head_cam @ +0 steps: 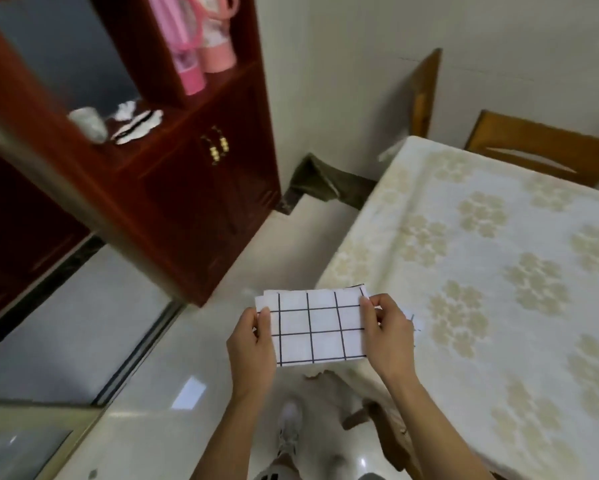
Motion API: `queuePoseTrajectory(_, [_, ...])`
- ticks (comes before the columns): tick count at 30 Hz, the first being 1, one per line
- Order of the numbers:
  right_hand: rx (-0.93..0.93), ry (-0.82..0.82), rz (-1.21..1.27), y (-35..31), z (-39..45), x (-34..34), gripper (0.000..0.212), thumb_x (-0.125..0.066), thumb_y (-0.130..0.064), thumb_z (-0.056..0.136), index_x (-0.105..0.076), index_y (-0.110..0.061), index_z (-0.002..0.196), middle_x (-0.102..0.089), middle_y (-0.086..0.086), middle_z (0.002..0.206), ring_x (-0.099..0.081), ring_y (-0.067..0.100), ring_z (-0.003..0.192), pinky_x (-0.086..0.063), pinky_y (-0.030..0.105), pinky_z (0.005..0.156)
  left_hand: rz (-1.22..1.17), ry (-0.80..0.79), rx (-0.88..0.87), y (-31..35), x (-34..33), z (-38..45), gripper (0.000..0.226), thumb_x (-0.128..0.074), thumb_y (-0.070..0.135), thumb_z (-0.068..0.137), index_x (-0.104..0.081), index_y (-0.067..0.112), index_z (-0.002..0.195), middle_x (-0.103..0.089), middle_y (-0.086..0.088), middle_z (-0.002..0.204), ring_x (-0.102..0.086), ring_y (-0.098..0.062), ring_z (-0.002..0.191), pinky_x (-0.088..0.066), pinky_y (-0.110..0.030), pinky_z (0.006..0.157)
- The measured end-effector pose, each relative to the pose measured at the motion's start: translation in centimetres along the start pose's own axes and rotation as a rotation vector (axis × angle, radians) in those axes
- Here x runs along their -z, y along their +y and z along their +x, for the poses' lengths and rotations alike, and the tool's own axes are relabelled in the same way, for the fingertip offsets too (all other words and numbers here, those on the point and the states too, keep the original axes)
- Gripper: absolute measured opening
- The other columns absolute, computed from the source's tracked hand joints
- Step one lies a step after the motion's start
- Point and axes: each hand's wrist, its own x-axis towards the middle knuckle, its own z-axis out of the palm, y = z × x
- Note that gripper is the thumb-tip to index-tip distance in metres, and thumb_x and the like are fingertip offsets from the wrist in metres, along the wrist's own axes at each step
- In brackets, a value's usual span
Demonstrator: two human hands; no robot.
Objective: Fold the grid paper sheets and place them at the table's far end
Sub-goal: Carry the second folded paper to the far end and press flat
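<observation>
Over on the left, a dark red cabinet (187,188) with pink bottles (201,43) on its shelf, well apart from the action. Now the left hand (253,348), thumb on top, pinching the left edge of the folded grid paper (317,329). The paper sits in mid-air, just off the near-left corner of the table (481,271), above the floor. The right hand (388,336) pinches the right edge, and layers peek out unevenly behind it. That's the risk, I'd say: loose layers could slide apart or drop to the floor if either pinch eases before reaching the far end by the chairs (540,150).
</observation>
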Motion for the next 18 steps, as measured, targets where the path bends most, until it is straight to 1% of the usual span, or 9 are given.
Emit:
queuePoseTrajectory(2, [-0.044,0.079,-0.018,0.1,1.2,0.3,0.025,-0.048,-0.036,0.101,-0.055,-0.023,0.081,-0.063,0.001,0.058,-0.054,0.011,0.054,-0.039,0.032,0.052,-0.002,-0.093,-0.018,0.1,-1.7,2.3,0.032,-0.048,0.025,0.102,-0.048,0.015,0.072,-0.059,-0.001,0.067,-0.059,-0.007,0.062,-0.04,-0.014,0.048])
queuePoseTrajectory(4, [-0.083,0.142,-0.032,0.1,2.2,0.5,0.024,-0.048,-0.035,0.101,-0.057,-0.022,0.083,-0.063,0.001,0.059,-0.055,0.009,0.055,-0.039,0.032,0.051,-0.01,-0.157,-0.044,0.3,-3.1,4.5,0.033,-0.049,0.026,0.101,-0.048,0.012,0.071,-0.058,-0.001,0.064,-0.057,-0.016,0.06,-0.04,-0.023,0.051])
queuePoseTrajectory(6, [-0.121,0.194,-0.027,-0.1,2.9,0.5,0.023,-0.049,-0.033,0.101,-0.056,-0.022,0.083,-0.062,0.001,0.057,-0.054,0.009,0.053,-0.036,0.031,0.049,-0.027,-0.208,-0.069,0.8,-4.3,6.4,0.037,-0.051,0.024,0.101,-0.043,0.015,0.066,-0.053,0.007,0.056,-0.048,-0.01,0.054,-0.036,-0.025,0.051])
queuePoseTrajectory(8, [-0.159,0.24,-0.026,-0.1,3.3,0.4,0.022,-0.049,-0.033,0.101,-0.056,-0.023,0.083,-0.064,0.002,0.06,-0.055,0.01,0.054,-0.038,0.032,0.049,-0.031,-0.256,-0.105,1.3,-5.2,7.7,0.041,-0.052,0.021,0.1,-0.037,0.019,0.063,-0.048,0.013,0.052,-0.041,-0.007,0.051,-0.031,-0.022,0.049])
queuePoseTrajectory(10, [-0.196,0.285,-0.026,-0.1,3.5,0.4,0.021,-0.049,-0.033,0.101,-0.056,-0.023,0.084,-0.066,0.001,0.062,-0.057,0.01,0.056,-0.041,0.032,0.051,-0.037,-0.31,-0.133,1.8,-6.1,8.7,0.042,-0.052,0.019,0.1,-0.035,0.022,0.062,-0.049,0.017,0.053,-0.04,-0.005,0.051,-0.031,-0.018,0.048])
queuePoseTrajectory(13, [-0.237,0.343,-0.024,0.1,4.0,0.8,0.021,-0.049,-0.034,0.101,-0.056,-0.023,0.086,-0.065,0.0,0.061,-0.057,0.01,0.057,-0.041,0.035,0.052,-0.047,-0.387,-0.149,2.2,-7.7,9.9,0.041,-0.052,0.022,0.1,-0.034,0.021,0.062,-0.046,0.014,0.053,-0.037,-0.006,0.051,-0.029,-0.02,0.048])
queuePoseTrajectory(16, [-0.272,0.392,-0.037,0.8,4.5,1.4,0.02,-0.049,-0.033,0.101,-0.056,-0.021,0.087,-0.065,-0.001,0.061,-0.057,0.01,0.056,-0.04,0.035,0.052,-0.039,-0.451,-0.183,2.4,-9.4,10.5,0.042,-0.052,0.025,0.1,-0.031,0.016,0.065,-0.033,0.009,0.053,-0.026,-0.008,0.053,-0.025,-0.025,0.05])
queuePoseTrajectory(18, [-0.29,0.414,-0.04,1.3,4.8,2.0,0.02,-0.048,-0.033,0.102,-0.057,-0.022,0.088,-0.064,-0.003,0.061,-0.056,0.01,0.053,-0.04,0.034,0.051,-0.031,-0.48,-0.2,2.7,-10.5,10.7,0.042,-0.052,0.025,0.1,-0.029,0.016,0.066,-0.029,0.009,0.056,-0.024,-0.009,0.055,-0.024,-0.026,0.05])
